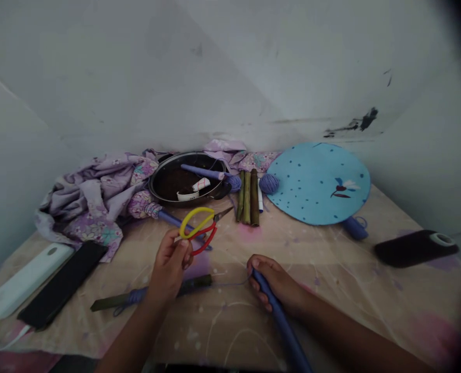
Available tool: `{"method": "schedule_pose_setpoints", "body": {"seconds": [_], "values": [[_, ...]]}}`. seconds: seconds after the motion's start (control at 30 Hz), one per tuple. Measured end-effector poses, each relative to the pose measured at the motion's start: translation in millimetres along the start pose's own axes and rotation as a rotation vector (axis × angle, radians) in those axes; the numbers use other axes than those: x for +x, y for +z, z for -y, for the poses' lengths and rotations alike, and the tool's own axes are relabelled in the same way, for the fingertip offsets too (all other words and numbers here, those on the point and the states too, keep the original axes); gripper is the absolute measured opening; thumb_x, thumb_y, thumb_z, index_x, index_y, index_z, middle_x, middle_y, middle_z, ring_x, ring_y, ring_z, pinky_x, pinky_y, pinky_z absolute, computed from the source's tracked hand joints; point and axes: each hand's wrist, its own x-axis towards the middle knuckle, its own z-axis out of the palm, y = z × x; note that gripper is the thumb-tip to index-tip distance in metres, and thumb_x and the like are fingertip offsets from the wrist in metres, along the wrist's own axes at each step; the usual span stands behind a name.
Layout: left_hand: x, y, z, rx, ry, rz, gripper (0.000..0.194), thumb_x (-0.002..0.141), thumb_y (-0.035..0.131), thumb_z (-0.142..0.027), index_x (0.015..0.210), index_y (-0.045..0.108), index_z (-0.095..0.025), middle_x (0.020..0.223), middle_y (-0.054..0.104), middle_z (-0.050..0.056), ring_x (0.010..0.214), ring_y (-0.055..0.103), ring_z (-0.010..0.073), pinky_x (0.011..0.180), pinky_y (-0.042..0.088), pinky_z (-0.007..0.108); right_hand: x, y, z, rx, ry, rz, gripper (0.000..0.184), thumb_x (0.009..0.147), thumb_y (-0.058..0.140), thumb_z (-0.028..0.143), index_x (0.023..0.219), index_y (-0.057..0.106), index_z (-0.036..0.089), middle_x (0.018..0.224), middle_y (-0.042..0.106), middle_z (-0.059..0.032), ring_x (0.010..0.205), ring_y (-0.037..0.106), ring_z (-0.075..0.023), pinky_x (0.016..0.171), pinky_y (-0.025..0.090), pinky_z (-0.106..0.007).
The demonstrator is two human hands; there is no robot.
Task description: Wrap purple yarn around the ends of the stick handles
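Observation:
My left hand (pixel 171 261) is closed on the scissors (pixel 198 228), which have one yellow and one red handle loop; their blades point up and to the right. My right hand (pixel 273 282) is wrapped round a stick covered in blue-purple yarn (pixel 282 324), which slants toward me. A thin strand runs left from that hand to a green stick (pixel 197 283) lying on the cloth. Blue-purple yarn is wound round part of this stick, and my left wrist hides its middle.
A black pan (pixel 162 199) holds another yarn-wrapped stick and a tape roll. Beside it lie several bare sticks (pixel 247 197), a yarn ball (pixel 269 183) and a blue disc (pixel 316 181). A black thread cone (pixel 413 248) lies right; a phone (pixel 65 282), white case (pixel 28 280) and floral cloth (pixel 94 191) left.

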Motion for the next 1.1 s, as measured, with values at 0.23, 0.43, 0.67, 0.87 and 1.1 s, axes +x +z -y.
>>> {"method": "schedule_pose_setpoints", "body": {"seconds": [0.23, 0.43, 0.67, 0.87, 1.1], "values": [[-8, -15.8, 14, 0.58, 0.0, 0.047, 0.034, 0.083, 0.047, -0.039, 0.106, 0.058, -0.017, 0.065, 0.052, -0.002, 0.056, 0.044, 0.0128, 0.054, 0.036, 0.023, -1, 0, 0, -0.035, 0.029, -0.017, 0.034, 0.081, 0.053, 0.051, 0.077, 0.049, 0.018, 0.051, 0.048, 0.0066, 0.031, 0.037, -0.0047, 0.026, 0.034, -0.015], [-4, -22.4, 9, 0.714, -0.068, 0.212, 0.044, 0.084, 0.038, -0.055, 0.068, 0.054, -0.018, 0.049, 0.043, -0.003, 0.047, 0.039, 0.0128, 0.05, 0.029, 0.024, -1, 0, -1, -0.078, 0.07, -0.013, 0.035, 0.081, 0.052, 0.053, 0.077, 0.048, 0.019, 0.05, 0.048, 0.0066, 0.029, 0.038, -0.0052, 0.026, 0.035, -0.015], [6, -38.0, 4, 1.009, -0.031, 0.291, 0.052, 0.09, 0.028, -0.048, 0.055, 0.052, -0.018, 0.054, 0.053, 0.002, 0.054, 0.049, 0.0168, 0.054, 0.032, 0.026, 0, -1, 0, -0.036, 0.057, 0.025, 0.034, 0.081, 0.053, 0.052, 0.077, 0.049, 0.018, 0.05, 0.049, 0.0063, 0.03, 0.039, -0.0054, 0.026, 0.035, -0.015], [11, -48.3, -3, 1.124, 0.029, 0.516, 0.037, 0.083, 0.046, -0.046, 0.096, 0.069, -0.02, 0.076, 0.064, 0.004, 0.073, 0.056, 0.0197, 0.07, 0.041, 0.028, 0, -3, -2, -0.031, 0.068, 0.023, 0.033, 0.082, 0.052, 0.052, 0.078, 0.05, 0.019, 0.05, 0.05, 0.0064, 0.03, 0.04, -0.0053, 0.026, 0.036, -0.015], [9, -32.5, -10, 1.485, 0.045, 0.597, 0.039, 0.088, 0.04, -0.044, 0.108, 0.067, -0.024, 0.102, 0.069, 0.008, 0.097, 0.055, 0.0277, 0.083, 0.038, 0.04, -1, -1, 1, -0.045, 0.072, 0.004, 0.035, 0.08, 0.054, 0.053, 0.076, 0.05, 0.018, 0.049, 0.049, 0.0065, 0.03, 0.04, -0.0052, 0.026, 0.036, -0.015]]}}
